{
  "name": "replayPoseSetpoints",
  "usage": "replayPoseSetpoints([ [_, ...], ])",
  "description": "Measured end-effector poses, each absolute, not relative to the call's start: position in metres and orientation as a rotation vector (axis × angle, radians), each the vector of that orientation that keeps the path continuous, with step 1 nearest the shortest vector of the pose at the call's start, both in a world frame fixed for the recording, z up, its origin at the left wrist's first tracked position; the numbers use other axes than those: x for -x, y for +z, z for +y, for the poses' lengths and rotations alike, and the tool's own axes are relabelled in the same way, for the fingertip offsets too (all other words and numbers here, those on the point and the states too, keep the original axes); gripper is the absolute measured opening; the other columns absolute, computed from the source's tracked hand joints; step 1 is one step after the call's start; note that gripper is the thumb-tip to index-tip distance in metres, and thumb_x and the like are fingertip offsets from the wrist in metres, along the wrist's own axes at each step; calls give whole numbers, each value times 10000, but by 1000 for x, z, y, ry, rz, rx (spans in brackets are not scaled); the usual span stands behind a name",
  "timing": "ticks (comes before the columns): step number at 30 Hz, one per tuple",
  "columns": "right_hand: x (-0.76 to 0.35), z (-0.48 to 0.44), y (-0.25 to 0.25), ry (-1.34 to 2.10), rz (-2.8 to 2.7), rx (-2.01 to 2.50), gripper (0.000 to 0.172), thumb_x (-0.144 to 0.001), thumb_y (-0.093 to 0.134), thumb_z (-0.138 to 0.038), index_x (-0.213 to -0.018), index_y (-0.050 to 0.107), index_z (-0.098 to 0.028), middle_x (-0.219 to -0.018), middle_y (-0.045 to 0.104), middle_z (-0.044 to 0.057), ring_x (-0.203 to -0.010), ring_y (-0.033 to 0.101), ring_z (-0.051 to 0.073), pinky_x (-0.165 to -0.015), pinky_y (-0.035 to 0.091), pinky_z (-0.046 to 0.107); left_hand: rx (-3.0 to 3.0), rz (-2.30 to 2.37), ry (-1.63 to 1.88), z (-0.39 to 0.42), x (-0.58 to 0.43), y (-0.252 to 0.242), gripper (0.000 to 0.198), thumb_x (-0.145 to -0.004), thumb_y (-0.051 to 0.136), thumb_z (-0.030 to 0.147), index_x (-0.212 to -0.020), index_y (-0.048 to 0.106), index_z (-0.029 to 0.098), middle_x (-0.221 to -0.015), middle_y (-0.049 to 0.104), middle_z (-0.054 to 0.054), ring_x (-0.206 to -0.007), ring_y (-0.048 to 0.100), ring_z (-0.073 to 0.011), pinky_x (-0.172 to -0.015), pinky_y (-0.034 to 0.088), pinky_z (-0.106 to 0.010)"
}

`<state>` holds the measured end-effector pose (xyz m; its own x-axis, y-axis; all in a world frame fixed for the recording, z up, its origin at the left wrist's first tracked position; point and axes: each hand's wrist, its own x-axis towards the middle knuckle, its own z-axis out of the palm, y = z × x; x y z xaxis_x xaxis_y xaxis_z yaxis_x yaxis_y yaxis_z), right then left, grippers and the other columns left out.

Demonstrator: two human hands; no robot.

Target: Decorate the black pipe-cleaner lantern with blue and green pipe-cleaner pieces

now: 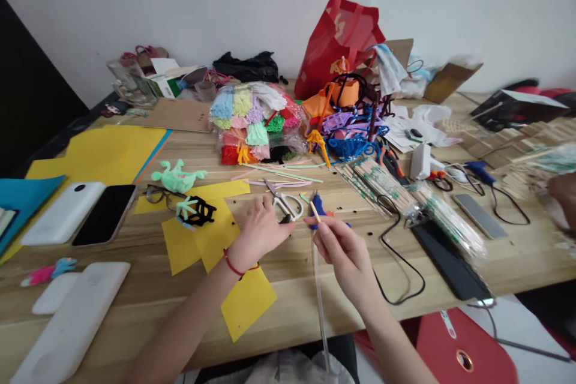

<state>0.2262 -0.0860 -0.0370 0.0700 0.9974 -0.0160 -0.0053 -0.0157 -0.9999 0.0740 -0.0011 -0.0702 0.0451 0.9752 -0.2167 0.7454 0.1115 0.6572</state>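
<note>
Between its thumb and fingers, my right hand [344, 249] pinches a short, thin pale stick [315, 212], held tilted above the table. Just behind the stick lies a blue glue gun [317, 199]. My left hand [261, 225] is over the table with its thumb apart from the fingers, right beside the scissors [294, 207] with white handles. A small black piece shows by the left thumb; I cannot tell what it is. Yellow paper sheets [249, 303] lie under and beside my left wrist. A black and mint-green pipe-cleaner figure [198, 210] is left of that hand.
Bagged colourful pipe cleaners [256, 120] and a red bag [335, 42] stand at the back. Packs of wooden sticks [382, 186], a black cable [407, 252] and pliers [390, 159] lie right. Phones [105, 213] are left. A pale translucent strip [320, 300] runs below my right hand.
</note>
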Motion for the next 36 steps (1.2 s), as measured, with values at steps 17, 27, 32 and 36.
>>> replayPoseSetpoints([
  [17,-225,-86,22,264,-1893,1292,173,-1028,461,-155,-1090,622,-168,-842,606,32,-777,580,153,-705,453,263,-2448,1584,832,-35,-49,-5,633,-1007,498,373,-1544,261,135,-1398,584,-195,-1236,596,-304,-981,483,-420],
  [27,-213,-75,19,-152,-2092,1279,161,-1013,476,-142,-991,636,-135,-803,613,72,-754,535,220,-691,424,337,-3073,1248,1122,-36,-42,15,248,-1034,454,235,-873,625,155,-742,654,-37,-778,551,-235,-711,419,-361],
  [32,-206,-67,5,-216,-2064,1288,191,-1007,475,-145,-963,661,-149,-754,619,57,-720,504,218,-644,358,333,-3062,1364,1069,-35,-40,5,312,-1034,444,203,-759,592,189,-696,637,-20,-709,502,-221,-687,366,-361],
  [36,-198,-60,-9,-236,-2006,1308,222,-999,461,-137,-959,679,-148,-718,619,47,-697,494,215,-634,332,334,-2915,1482,1049,-34,-39,-7,295,-1030,461,203,-770,599,187,-693,634,-21,-720,520,-226,-690,346,-368],
])
